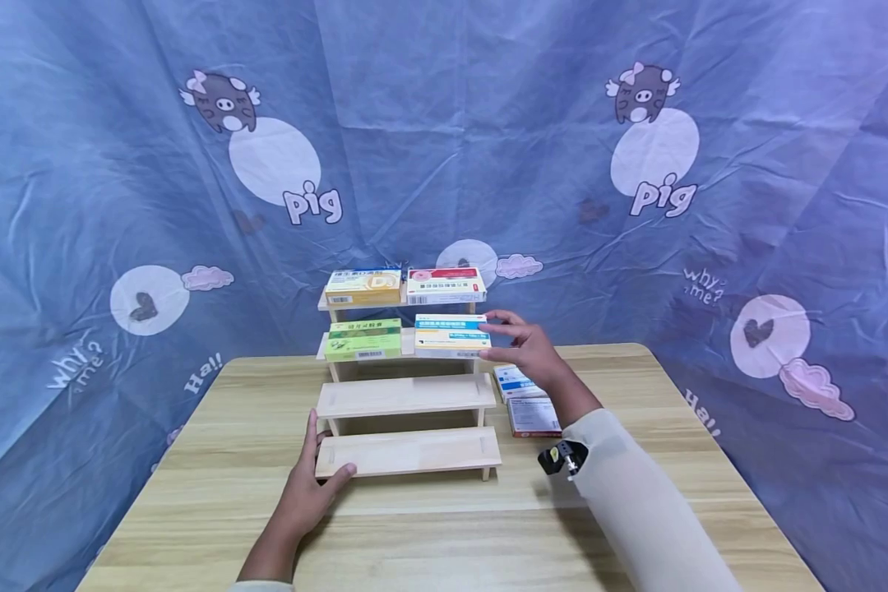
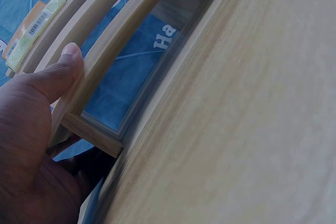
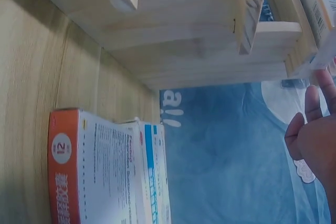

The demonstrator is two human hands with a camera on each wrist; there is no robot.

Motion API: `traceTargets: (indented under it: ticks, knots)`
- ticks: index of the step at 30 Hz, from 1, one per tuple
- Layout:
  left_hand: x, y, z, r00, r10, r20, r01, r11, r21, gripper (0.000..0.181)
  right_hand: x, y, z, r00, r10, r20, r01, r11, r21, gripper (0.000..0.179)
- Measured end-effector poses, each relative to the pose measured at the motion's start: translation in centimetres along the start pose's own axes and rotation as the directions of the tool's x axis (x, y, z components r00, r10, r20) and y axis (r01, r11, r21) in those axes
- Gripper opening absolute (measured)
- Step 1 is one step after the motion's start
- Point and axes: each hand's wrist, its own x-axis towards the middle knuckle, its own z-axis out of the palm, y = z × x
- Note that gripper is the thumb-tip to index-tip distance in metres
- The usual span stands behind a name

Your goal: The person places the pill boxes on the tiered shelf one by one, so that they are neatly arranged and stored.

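1. Pale right sleeve (image 1: 651,510) comes in nearest the camera, to the right and in front of the wooden rack (image 1: 407,396), with a small dark device (image 1: 562,458) at its cuff.
2. Left hand (image 1: 313,481) grips the left end of the rack's lowest step, its thumb on top and its fingers around the side.
3. Right hand (image 1: 530,349) is at the right end of the rack's second step from the top, loosely opened, thumb and fingers spread apart; a fingertip touches the end of the blue-and-yellow box (image 1: 444,339) without closing around it.
4. That box rests on the right half of the rack's second step from the top, and the green box (image 1: 363,339) lies on the left half of the same step.
5. On the rack's top step, the orange-and-white box (image 1: 361,288) sits at the left and the red-and-white box (image 1: 446,282) at the right.
6. Right of the rack, on the tabletop (image 1: 429,534), lie an orange-edged box (image 1: 529,413) and, just behind it, a blue-and-white box (image 1: 514,382), both partly hidden by the right arm.
7. Behind the rack hangs a blue curtain (image 1: 444,164) printed with pigs.
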Motion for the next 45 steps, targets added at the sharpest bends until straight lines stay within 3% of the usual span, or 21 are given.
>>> traceTargets:
  ticks: [9, 17, 30, 45]
  knots:
    - [-0.1, 0.1, -0.1, 1.000, -0.005, 0.006, 0.005, 1.000, 0.002, 0.121, 0.3, 0.0, 1.0, 0.999, 0.021, -0.042, -0.020, 1.000, 0.009, 0.050]
    - [0.0, -0.1, 0.1, 1.000, 0.001, -0.006, -0.001, 1.000, 0.013, 0.120, 0.4, -0.2, 1.4, 0.999, -0.011, -0.031, 0.011, 1.000, -0.015, 0.050]
    - [-0.1, 0.0, 0.0, 1.000, 0.014, -0.001, -0.014, 1.000, 0.009, 0.120, 0.4, -0.3, 1.5, 0.999, -0.003, -0.049, 0.000, 0.998, -0.066, 0.050]
    - [0.0, -0.1, 0.1, 1.000, 0.025, -0.015, -0.025, 1.000, 0.009, 0.119, 0.7, 0.1, 1.3, 0.996, -0.016, -0.090, 0.011, 0.998, -0.058, 0.047]
